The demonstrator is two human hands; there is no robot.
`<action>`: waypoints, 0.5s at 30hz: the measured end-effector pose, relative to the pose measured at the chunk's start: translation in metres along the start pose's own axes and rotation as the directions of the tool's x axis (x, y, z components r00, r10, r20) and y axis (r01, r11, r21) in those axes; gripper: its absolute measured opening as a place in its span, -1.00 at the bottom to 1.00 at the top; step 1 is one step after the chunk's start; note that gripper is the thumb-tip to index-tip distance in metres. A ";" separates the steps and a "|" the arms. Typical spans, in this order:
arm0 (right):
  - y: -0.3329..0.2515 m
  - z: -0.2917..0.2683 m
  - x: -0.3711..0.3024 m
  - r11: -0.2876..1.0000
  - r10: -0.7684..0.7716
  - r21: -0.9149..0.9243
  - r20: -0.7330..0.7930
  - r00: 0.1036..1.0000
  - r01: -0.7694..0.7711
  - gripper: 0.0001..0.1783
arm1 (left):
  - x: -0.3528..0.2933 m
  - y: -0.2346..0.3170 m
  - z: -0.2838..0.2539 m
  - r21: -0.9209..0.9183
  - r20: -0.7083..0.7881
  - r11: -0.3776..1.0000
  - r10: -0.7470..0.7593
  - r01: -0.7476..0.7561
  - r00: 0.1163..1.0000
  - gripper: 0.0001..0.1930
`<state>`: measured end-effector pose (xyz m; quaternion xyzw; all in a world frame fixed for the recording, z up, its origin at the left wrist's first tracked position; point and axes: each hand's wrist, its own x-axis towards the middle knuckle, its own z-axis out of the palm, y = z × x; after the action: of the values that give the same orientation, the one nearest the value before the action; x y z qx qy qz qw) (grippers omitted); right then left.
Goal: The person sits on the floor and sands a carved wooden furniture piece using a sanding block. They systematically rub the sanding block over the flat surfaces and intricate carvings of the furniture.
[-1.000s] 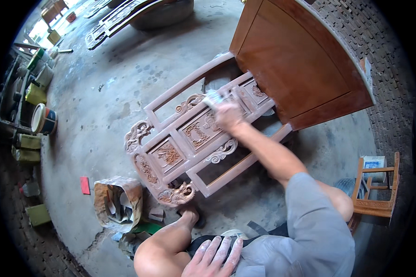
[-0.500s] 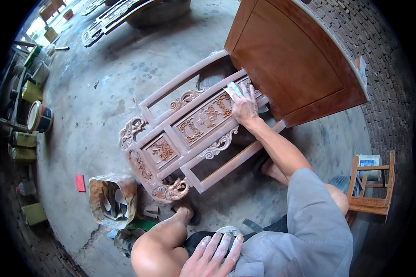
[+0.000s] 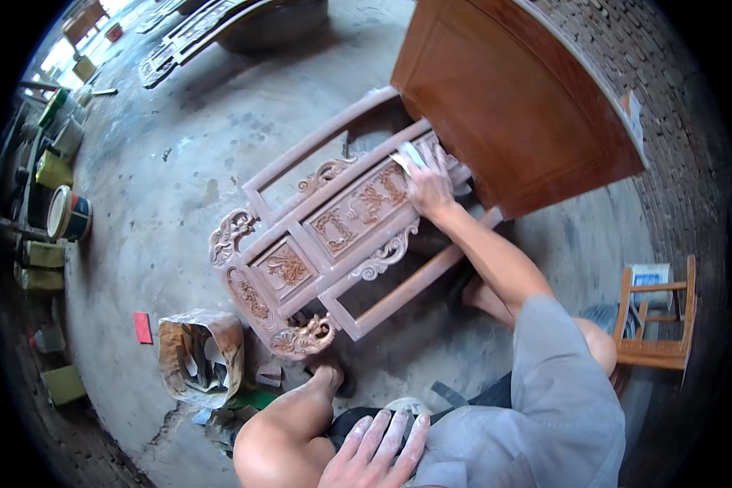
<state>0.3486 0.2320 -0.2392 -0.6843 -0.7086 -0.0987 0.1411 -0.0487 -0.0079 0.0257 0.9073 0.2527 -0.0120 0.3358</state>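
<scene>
Right hand [image 3: 431,185] holds pad [image 3: 410,155] on carved chairback [image 3: 330,231] above concrete floor [image 3: 159,211]; left hand [image 3: 376,457] spread.

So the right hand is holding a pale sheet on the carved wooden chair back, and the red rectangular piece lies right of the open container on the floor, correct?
Not quite: the head view shows the red rectangular piece left of the open container. The right hand does hold a pale sheet on the carved wooden chair back.
</scene>
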 end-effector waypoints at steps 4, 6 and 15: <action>-0.006 -0.009 -0.014 0.998 -0.027 -0.049 0.052 0.998 0.030 -0.40 | 0.000 -0.003 -0.001 0.006 -0.002 1.000 0.011 -0.011 1.000 -0.46; -0.002 -0.021 -0.059 1.000 -0.009 -0.022 0.011 1.000 0.009 -0.40 | -0.001 -0.005 -0.002 0.014 -0.017 1.000 0.012 -0.012 1.000 -0.46; 0.001 -0.016 -0.030 0.998 0.054 0.043 -0.029 0.998 -0.052 -0.50 | 0.005 -0.001 0.001 0.021 -0.003 0.999 0.038 -0.038 0.999 -0.45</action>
<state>0.3513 0.1983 -0.2338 -0.6982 -0.6899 -0.0901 0.1688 -0.0443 -0.0054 0.0234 0.9154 0.2359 -0.0067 0.3262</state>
